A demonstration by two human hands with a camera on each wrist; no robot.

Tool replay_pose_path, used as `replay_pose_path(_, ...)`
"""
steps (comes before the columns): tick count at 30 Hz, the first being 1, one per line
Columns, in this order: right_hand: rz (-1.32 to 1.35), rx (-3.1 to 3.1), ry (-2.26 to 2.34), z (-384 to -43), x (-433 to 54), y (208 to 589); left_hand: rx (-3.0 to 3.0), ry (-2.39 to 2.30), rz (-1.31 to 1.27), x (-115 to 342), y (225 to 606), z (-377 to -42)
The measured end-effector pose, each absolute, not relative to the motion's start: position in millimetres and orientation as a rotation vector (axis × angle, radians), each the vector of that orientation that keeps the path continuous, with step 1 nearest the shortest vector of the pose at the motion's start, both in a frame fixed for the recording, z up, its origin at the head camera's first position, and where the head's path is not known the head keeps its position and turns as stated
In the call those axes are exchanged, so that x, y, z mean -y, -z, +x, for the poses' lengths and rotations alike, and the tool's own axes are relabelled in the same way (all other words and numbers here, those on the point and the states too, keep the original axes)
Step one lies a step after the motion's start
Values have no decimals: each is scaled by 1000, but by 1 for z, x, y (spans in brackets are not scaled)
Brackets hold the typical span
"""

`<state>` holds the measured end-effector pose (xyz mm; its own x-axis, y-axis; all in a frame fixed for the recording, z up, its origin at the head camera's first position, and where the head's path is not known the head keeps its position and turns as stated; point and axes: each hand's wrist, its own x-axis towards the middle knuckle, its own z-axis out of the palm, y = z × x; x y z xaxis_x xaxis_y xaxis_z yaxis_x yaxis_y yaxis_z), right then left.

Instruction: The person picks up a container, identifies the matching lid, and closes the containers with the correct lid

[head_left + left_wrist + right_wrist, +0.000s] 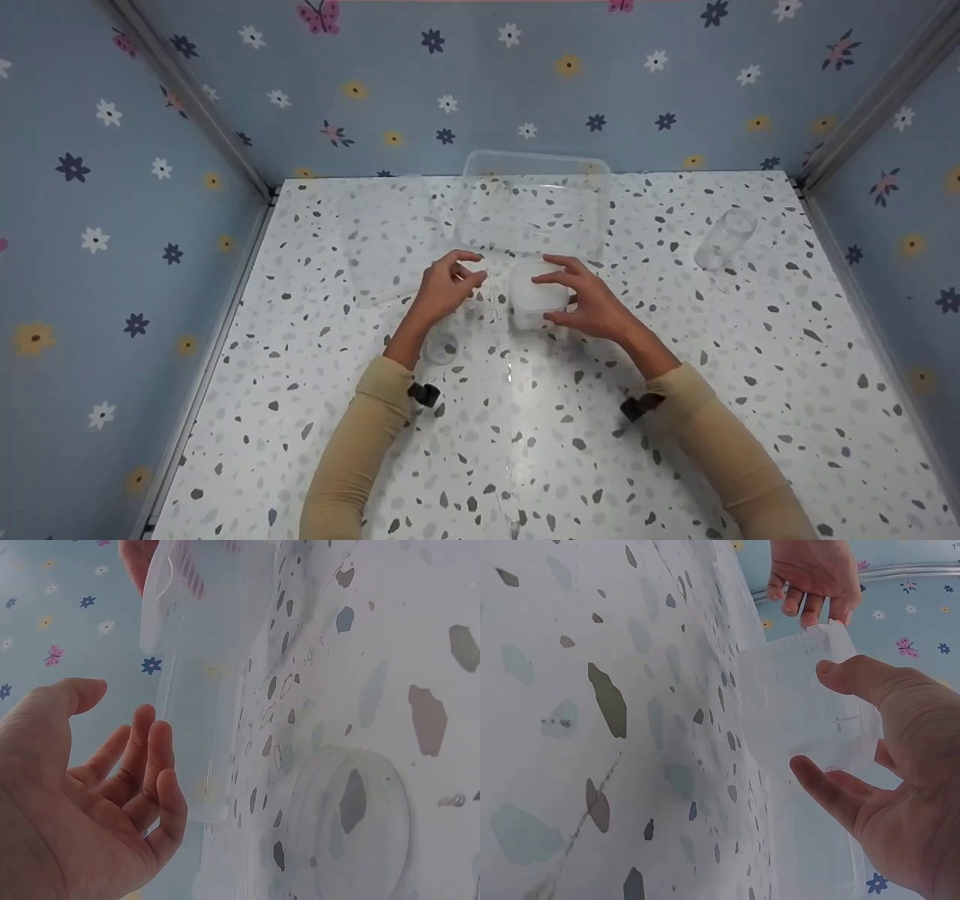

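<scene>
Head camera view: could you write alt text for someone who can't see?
A person's right hand holds a small clear box over a speckled table, the left hand close by. Beyond is a larger clear tub; a clear cup is off right.

Sleeves (pixel 352 450) cut off at the bottom edge, small container (pixel 529 319) — partly hidden by right hand (pixel 596 304)

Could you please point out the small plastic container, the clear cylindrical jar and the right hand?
Small plastic container (pixel 529 297): head view, on its top.
Clear cylindrical jar (pixel 725 240): head view, on its side.
Right hand (pixel 595 304): head view, on its back.
</scene>
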<state>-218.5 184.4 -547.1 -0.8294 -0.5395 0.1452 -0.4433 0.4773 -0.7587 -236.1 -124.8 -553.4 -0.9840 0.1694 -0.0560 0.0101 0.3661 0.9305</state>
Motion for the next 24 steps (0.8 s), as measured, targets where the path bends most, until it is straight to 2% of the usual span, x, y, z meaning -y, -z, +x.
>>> replay_pose_path(24,-753,-2767,1307,-237,-241,512,-2489,-1684,174,130,552,-232)
